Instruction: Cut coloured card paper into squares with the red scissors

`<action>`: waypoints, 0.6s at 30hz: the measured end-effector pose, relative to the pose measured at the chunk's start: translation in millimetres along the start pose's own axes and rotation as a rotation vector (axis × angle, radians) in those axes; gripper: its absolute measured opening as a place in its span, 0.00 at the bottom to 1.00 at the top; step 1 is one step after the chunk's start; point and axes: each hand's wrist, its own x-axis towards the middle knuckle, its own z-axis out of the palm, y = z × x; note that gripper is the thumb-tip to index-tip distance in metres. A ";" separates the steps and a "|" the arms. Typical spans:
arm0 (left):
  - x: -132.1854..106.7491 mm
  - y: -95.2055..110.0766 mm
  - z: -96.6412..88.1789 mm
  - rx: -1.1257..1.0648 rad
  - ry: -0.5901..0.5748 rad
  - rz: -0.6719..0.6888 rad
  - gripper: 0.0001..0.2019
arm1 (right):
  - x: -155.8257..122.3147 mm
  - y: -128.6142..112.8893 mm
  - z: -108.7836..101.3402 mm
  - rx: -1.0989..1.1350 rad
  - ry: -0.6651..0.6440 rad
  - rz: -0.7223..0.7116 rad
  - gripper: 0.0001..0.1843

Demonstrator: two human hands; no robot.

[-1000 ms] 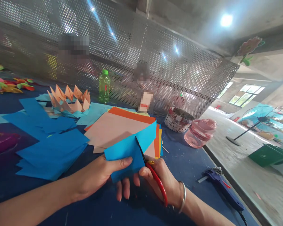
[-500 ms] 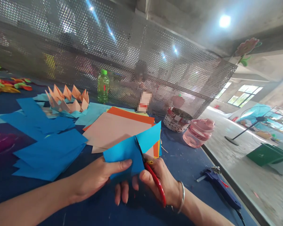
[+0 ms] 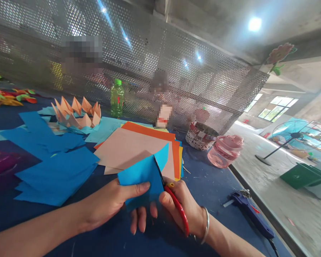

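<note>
1. Screen (image 3: 176,71): perforated metal, standing along the far edge of the table (image 3: 208,185).
2. Table: covered in dark blue and carrying all the items below.
3. Blue pile (image 3: 56,171): loose blue pieces overlapping at the left, well apart from the hands.
4. Stack (image 3: 131,146): pink, orange and yellow sheets lying flat, just beyond the hands.
5. Left hand (image 3: 109,200): pinches the sheet (image 3: 141,175), thumb on top and fingers beneath, and holds it raised just above the table in front of the stack.
6. Right hand (image 3: 184,207): closed through the red handles of the scissors (image 3: 173,200).
7. Scissors: the dark blade lies across the sheet and points away from the person. The blades look nearly closed, though the sheet hides the lower one.
8. Crown (image 3: 75,114): folded peach paper, behind the blue pile.
9. Glue gun (image 3: 251,210), jar (image 3: 224,150), basket (image 3: 200,135) and bottle (image 3: 117,98): none is touched.

Status, as a judgement: the cut is under way and not finished. The sheet is in one piece, with a corner rising to the right of the blade. The blue pile suggests that several pieces are already cut.
</note>
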 end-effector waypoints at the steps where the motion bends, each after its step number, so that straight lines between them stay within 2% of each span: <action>1: 0.1 -0.3 -0.1 -0.001 0.009 -0.001 0.17 | -0.3 -0.3 -0.6 -0.004 -0.008 -0.006 0.35; 9: 0.4 -1.9 0.8 0.004 0.024 -0.012 0.18 | -2.5 -8.4 -3.0 -0.074 -0.005 -0.028 0.34; 15: 2.2 -0.6 0.9 0.004 0.025 -0.021 0.21 | -0.6 -6.6 0.3 -0.022 0.021 0.050 0.21; 18: 1.9 0.1 0.4 0.010 0.033 -0.024 0.20 | -0.4 -7.7 1.5 0.013 0.012 0.033 0.21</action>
